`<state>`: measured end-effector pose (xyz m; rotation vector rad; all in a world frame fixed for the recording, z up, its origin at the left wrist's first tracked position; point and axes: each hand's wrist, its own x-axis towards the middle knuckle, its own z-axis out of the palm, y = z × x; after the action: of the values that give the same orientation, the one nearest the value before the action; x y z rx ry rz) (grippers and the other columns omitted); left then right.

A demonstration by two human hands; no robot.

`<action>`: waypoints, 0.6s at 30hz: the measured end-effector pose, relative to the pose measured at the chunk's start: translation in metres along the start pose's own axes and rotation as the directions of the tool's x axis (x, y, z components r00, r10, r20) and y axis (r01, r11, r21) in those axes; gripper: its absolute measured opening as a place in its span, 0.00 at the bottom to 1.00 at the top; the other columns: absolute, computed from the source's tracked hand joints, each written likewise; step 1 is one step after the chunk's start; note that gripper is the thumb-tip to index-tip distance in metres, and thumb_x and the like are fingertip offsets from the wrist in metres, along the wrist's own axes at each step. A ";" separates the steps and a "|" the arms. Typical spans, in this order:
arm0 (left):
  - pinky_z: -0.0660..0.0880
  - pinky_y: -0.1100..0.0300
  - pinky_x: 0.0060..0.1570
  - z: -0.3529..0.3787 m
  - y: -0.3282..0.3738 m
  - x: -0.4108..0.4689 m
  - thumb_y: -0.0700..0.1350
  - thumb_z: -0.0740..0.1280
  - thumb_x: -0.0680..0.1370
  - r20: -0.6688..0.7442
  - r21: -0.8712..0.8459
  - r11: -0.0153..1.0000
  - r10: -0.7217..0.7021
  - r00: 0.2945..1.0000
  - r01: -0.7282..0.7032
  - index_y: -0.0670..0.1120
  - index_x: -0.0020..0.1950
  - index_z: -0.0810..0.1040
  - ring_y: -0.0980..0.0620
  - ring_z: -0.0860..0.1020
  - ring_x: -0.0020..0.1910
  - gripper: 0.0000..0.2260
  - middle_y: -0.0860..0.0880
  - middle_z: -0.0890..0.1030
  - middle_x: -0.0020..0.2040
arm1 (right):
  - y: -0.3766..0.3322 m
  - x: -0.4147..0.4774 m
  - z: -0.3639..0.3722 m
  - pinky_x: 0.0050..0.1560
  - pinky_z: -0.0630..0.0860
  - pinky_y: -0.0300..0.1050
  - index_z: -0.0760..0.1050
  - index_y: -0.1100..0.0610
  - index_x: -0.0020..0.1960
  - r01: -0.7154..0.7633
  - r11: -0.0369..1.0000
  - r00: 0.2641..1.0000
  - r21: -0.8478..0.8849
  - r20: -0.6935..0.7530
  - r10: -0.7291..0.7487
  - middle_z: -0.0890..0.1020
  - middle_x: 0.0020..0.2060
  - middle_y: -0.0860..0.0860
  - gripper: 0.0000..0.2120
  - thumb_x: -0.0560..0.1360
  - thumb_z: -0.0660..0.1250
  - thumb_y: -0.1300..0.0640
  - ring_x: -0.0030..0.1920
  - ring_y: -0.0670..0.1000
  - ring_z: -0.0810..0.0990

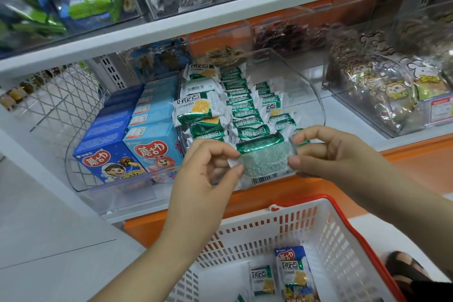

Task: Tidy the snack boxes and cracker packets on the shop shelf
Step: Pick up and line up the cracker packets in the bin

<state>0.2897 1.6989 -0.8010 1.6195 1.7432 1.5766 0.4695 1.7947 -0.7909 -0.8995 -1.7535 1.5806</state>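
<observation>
Mid-frame, your left hand [208, 162] and right hand [326, 152] pinch one packet [263, 159] by its ends; next, stand it in the tray [316, 95] row.

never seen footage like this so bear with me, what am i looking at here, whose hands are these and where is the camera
There is no machine here. A person wears one wide-angle camera on the head, so this single picture looks forward and down at their own two hands. The left hand and right hand each pinch one end of a green cracker packet, held in front of the shop shelf. Behind it, a clear tray holds rows of the same packets, and blue snack boxes stand to its left. Below, a white basket with a red rim holds a few spare packets.
</observation>
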 end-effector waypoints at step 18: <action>0.69 0.76 0.50 -0.004 0.000 0.006 0.47 0.67 0.75 0.122 0.095 0.993 -0.076 0.990 0.064 0.59 0.48 0.78 0.69 0.75 0.49 0.06 0.63 0.71 0.55 | -0.003 0.007 0.002 0.40 0.75 0.41 0.74 0.56 0.44 0.052 0.978 0.992 0.200 -0.124 -0.028 0.74 0.23 0.48 0.04 0.70 0.68 0.61 0.27 0.44 0.76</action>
<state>0.2852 1.7017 -0.7968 1.6416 1.8082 1.3518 0.4630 1.7991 -0.7878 -0.8364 -1.4875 1.6105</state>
